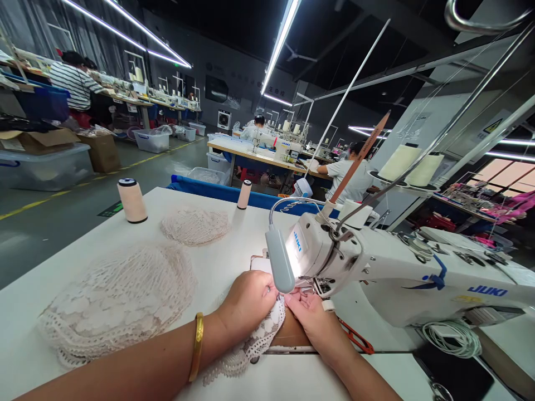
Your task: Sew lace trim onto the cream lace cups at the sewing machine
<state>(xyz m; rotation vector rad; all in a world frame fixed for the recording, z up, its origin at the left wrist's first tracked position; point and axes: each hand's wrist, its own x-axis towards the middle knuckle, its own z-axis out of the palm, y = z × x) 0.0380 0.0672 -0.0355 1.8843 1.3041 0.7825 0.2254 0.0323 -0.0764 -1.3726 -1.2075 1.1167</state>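
A white sewing machine (330, 250) stands on the table, a grey lamp (279, 259) glowing beside its head. Below the lamp, my left hand (249, 295) is closed on the upper end of a piece of white lace (267, 328). The lace hangs from the fingers toward the table's front edge. My right hand (309, 312) is close beside it, near the needle area, with thumb and fingers pinched at the lace's edge. The lamp partly hides the fingertips and the needle. To the left lie a large stack of lace pieces (121, 289) and a smaller lace stack (195, 225).
Two thread cones, one pale pink (132, 201) and one smaller (244, 195), stand at the table's far side. Orange-handled thread snips (357, 337) lie right of my right hand. A pencil (361, 156) stands upright on the machine. Co-workers sit at machines beyond.
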